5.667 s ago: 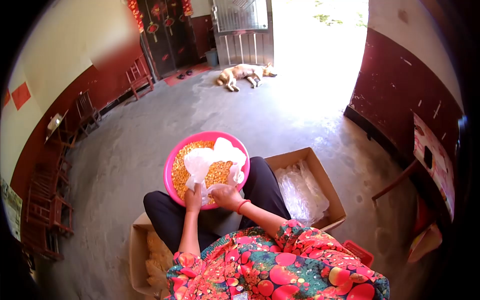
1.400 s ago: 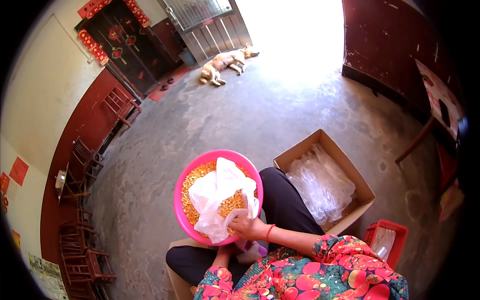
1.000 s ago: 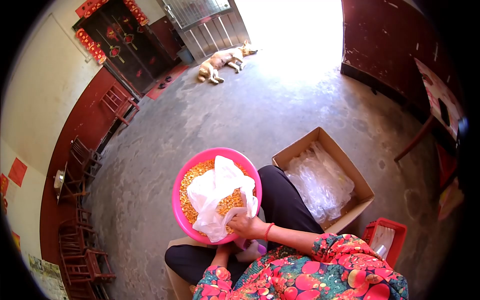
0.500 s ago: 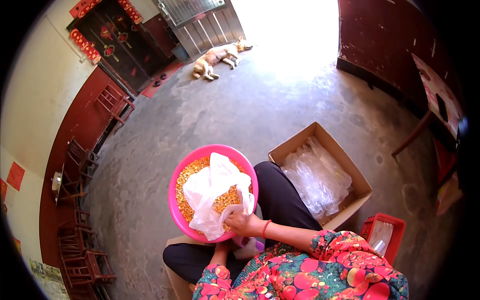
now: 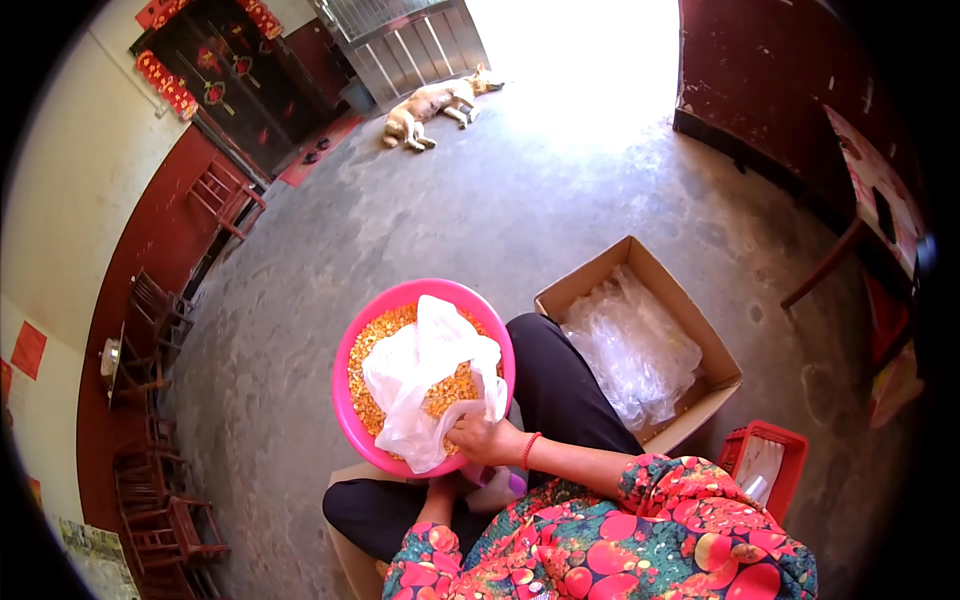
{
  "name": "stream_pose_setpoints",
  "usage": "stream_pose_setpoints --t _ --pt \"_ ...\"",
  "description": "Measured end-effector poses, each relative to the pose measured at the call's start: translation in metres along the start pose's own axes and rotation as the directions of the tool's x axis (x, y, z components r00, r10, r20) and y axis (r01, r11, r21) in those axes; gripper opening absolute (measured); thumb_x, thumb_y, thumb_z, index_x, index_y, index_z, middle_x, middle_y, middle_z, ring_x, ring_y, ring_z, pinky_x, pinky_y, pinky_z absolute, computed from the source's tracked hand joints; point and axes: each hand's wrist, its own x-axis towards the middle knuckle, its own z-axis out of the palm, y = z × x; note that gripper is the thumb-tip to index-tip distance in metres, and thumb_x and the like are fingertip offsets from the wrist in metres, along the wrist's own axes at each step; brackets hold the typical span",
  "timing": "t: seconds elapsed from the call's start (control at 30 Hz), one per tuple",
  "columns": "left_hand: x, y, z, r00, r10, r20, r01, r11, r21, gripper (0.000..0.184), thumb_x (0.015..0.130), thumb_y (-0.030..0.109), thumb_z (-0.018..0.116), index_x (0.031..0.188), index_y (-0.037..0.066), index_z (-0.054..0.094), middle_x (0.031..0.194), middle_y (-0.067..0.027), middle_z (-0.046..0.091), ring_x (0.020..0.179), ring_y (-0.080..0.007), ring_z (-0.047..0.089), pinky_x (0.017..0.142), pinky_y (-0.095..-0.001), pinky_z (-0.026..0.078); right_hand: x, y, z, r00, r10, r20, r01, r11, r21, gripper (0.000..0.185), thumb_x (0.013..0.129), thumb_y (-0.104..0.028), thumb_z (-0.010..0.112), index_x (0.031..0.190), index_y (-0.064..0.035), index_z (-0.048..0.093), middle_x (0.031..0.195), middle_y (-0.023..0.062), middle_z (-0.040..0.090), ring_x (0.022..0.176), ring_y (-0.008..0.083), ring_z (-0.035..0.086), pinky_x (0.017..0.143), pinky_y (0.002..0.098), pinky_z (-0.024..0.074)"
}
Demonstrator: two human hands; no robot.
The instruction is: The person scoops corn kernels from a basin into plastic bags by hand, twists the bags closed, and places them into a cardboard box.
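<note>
Kernels (image 5: 369,405) could spill over the rim of the pink basin (image 5: 341,400) if the white bag (image 5: 408,385) were pulled sharply, since its folds lie across the loose heap and may drag some along. The thin plastic might also stretch or tear, because the right hand (image 5: 484,440) grips it near one edge only. A further risk is tipping: the basin sits close against the bent leg (image 5: 565,385) at its 4 o'clock, and a shift of that knee could tilt it

The right hand is closed on the bag, fingers pinching the plastic at about the basin's 5 o'clock. From that hand, most of the bag spreads towards 10 and 11 o'clock, crumpled on top of the kernels, with its lower end reaching the rim at the basin's 6 o'clock. The left hand (image 5: 449,486) is at the right hand's 7 o'clock, largely hidden by the basin, so I cannot tell whether it grasps anything. At the right hand's 2 o'clock stands a cardboard box (image 5: 718,397) holding clear plastic (image 5: 635,350)
</note>
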Motion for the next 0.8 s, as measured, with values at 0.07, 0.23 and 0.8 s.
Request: stream_pose_setpoints --t 0.07,0.23,0.8 --pt "0.000 -0.001 0.000 1.000 -0.004 -0.003 0.004 1.000 0.002 0.079 0.075 0.047 0.052 0.138 0.013 0.017 0.143 -0.0122 0.014 0.132 -0.0272 0.012 0.108 -0.0393 0.010 0.001 -0.001 0.000 0.999 0.036 0.027 -0.036 0.999 0.015 0.007 0.067 -0.010 0.052 0.070 -0.0042 0.053 0.071 0.0094 0.057 0.071 0.0253 0.056 0.068 0.0353 0.0441" --pt "0.002 0.000 0.002 1.000 -0.008 -0.005 0.008 1.000 0.002 0.079 0.075 0.047 0.052 0.138 0.013 0.017 0.143 -0.0123 0.014 0.132 -0.0273 0.012 0.108 -0.0393 0.010 -0.002 0.005 0.006 1.000 -0.021 -0.013 0.021 1.000 0.005 0.011 0.066 -0.012 0.055 0.075 -0.0055 0.052 0.070 0.0059 0.054 0.067 0.0222 0.054 0.058 0.0337 0.0451" --pt "0.002 -0.001 0.008 1.000 -0.015 -0.008 0.015 1.000 0.007 0.079 0.075 0.046 0.052 0.138 0.013 0.017 0.143 -0.0126 0.014 0.132 -0.0275 0.012 0.108 -0.0394 0.010 0.001 0.000 -0.006 0.999 0.024 0.032 -0.025 1.000 0.014 0.007 0.069 -0.012 0.052 0.071 -0.0052 0.051 0.070 0.0081 0.056 0.070 0.0240 0.056 0.066 0.0332 0.0439"
